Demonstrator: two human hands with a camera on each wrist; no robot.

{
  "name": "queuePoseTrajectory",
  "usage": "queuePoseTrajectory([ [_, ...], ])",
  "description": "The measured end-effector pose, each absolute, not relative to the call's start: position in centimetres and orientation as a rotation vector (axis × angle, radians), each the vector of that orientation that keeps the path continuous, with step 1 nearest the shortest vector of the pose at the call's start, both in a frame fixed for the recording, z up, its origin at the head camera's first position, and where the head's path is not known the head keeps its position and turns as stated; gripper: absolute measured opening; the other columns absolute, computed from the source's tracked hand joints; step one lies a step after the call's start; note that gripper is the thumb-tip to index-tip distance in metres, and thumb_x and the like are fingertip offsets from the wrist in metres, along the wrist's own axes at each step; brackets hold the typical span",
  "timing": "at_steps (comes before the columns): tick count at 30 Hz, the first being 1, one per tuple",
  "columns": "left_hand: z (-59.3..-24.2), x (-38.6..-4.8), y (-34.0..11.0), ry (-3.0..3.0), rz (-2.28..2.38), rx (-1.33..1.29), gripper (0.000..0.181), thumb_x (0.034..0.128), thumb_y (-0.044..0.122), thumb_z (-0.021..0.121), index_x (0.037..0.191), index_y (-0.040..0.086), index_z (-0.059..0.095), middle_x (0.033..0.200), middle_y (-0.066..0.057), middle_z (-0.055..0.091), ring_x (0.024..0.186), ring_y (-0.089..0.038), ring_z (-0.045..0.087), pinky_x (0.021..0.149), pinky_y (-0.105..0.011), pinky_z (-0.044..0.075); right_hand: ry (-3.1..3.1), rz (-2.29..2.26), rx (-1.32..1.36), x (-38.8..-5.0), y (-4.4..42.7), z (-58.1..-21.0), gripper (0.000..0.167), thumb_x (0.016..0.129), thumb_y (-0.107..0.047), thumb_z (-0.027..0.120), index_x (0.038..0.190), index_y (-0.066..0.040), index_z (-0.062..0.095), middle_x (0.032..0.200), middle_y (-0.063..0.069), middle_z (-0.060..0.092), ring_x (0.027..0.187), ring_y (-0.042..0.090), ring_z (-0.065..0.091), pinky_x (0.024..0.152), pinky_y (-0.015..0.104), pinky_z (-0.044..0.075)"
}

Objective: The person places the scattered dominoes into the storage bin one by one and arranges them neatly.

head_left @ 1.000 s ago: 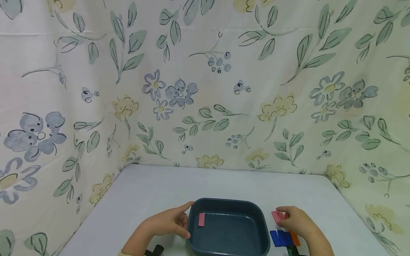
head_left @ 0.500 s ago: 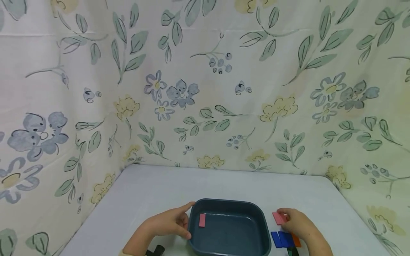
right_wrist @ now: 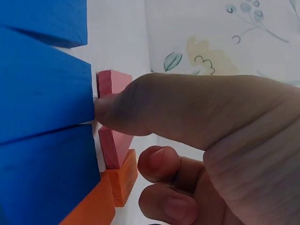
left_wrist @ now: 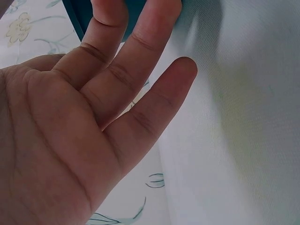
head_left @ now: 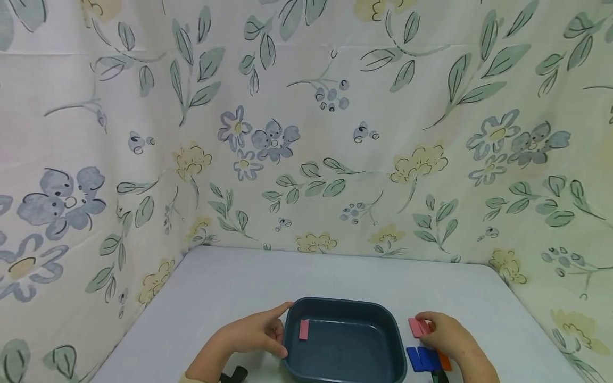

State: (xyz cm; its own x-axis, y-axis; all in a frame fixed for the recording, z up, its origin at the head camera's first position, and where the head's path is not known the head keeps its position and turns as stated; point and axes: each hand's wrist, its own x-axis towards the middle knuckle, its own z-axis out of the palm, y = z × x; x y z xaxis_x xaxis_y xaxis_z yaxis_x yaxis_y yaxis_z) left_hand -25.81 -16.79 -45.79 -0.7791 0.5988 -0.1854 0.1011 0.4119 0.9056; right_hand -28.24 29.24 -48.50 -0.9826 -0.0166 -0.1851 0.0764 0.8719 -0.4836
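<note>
One of the pink blocks [head_left: 414, 329] to the right of the dark tray [head_left: 356, 348] is pinched by the right hand [head_left: 446, 334], with the thumb set at the near side and the index finger at the far side. Just nearer, blue blocks [head_left: 428, 359] are lined up, with orange blocks [right_wrist: 123, 182] to their right. The tray's left wall is touched by the left hand [head_left: 256, 332], thumb and index finger spread. Inside, a pink piece [head_left: 304, 330] is contained at the left.

Flower-patterned cloth [head_left: 321, 133] behind and beside a round-cornered white table [head_left: 230, 282]
</note>
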Motion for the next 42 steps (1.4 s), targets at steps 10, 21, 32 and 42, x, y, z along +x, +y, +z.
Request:
queuePoseTrajectory([
  [10, -46.0, -25.8, -16.7, 2.192, 1.356, 0.586, 0.101, 0.0798, 0.011, 0.086, 0.159, 0.007, 0.023, 0.085, -0.005, 0.063, 0.077, -0.02, 0.058, 0.069, -0.033, 0.044, 2.941, -0.723, -0.003, -28.0, 28.7, -47.2, 0.05, 0.08, -0.025, 0.084, 0.123, -0.005, 0.068, 0.096, 0.013, 0.064, 0.078, 0.024, 0.056, 0.072, 0.05, 0.055],
  [21, -46.0, -25.8, -16.7, 2.197, 1.355, 0.574, 0.101, 0.0792, 0.011, 0.086, 0.159, 0.007, 0.024, 0.086, -0.006, 0.063, 0.078, -0.021, 0.058, 0.068, -0.034, 0.044, 2.951, -0.749, -0.061, -26.7, 26.7, -43.4, 0.051, 0.081, -0.028, 0.084, 0.124, -0.006, 0.068, 0.109, 0.017, 0.066, 0.086, 0.025, 0.059, 0.074, 0.049, 0.055],
  [32, -46.1, -25.9, -16.7, 2.168, 1.375, 0.571, 0.102, 0.0795, 0.01, 0.086, 0.159, 0.006, 0.022, 0.086, -0.007, 0.063, 0.077, -0.02, 0.058, 0.069, -0.034, 0.045, 3.007, -0.78, -0.212, -24.4, 23.2, -40.9, 0.045, 0.077, -0.031, 0.086, 0.117, -0.015, 0.073, 0.081, 0.001, 0.05, 0.075, 0.018, 0.047, 0.063, 0.036, 0.041],
  [42, -45.9, -25.8, -16.8, 2.177, 1.366, 0.582, 0.102, 0.0796, 0.011, 0.085, 0.159, 0.005, 0.022, 0.087, -0.007, 0.063, 0.077, -0.02, 0.058, 0.071, -0.034, 0.045, 2.982, -0.779, -0.442, -23.7, 19.0, -40.8, 0.037, 0.076, -0.033, 0.087, 0.109, -0.02, 0.075, 0.071, -0.003, 0.047, 0.065, 0.012, 0.043, 0.056, 0.03, 0.034],
])
